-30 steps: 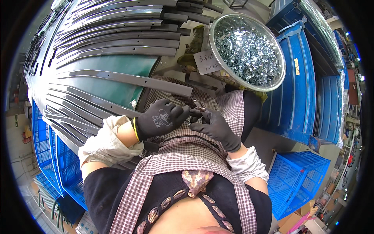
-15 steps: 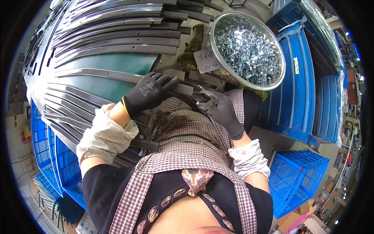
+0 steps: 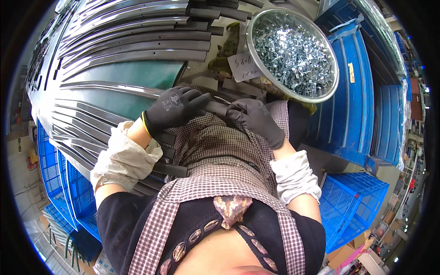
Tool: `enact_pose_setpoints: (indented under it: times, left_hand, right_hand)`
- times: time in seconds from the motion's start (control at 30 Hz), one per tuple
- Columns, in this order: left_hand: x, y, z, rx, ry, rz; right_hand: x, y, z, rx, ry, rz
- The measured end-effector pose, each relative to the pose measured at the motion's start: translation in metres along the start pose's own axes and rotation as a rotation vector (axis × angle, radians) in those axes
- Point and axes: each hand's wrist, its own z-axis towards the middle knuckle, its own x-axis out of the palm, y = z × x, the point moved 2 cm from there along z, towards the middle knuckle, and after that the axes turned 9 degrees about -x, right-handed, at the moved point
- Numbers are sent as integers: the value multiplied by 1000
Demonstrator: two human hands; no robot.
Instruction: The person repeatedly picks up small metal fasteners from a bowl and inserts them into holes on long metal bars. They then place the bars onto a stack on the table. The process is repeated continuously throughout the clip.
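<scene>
Keep the dark strip (image 3: 133,90) steady near its end.
Your left hand (image 3: 176,107) is wrapped over it, past the surface's (image 3: 151,73) right edge; hold firm. Your right hand (image 3: 257,120) meets its tip, grip unclear; keep it aligned to avoid twisting.

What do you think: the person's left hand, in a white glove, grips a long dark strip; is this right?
Not quite: the glove is black, not white, as the head view shows. The left hand does grip a long dark strip.
</scene>
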Motion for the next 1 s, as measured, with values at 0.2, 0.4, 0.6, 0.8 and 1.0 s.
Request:
enact_pose_setpoints:
  times: [0.2,0.4,0.6,0.8,1.0]
  left_hand:
    - [-4,-1,1,17,-28,39]
    - [1,4,0,17,-3,26]
    - [4,1,-2,9,31,26]
    - [3,1,-5,1,30,-7]
    - [-9,3,2,38,-16,6]
  right_hand:
    - [-22,10,-48,65,-18,-104]
    - [-17,19,-39,-5,48,-148]
    - [-5,27,-26,-140,44,-389]
    - [-2,36,-33,-207,1,-544]
    - [-56,19,-54,-127,-188,-534]
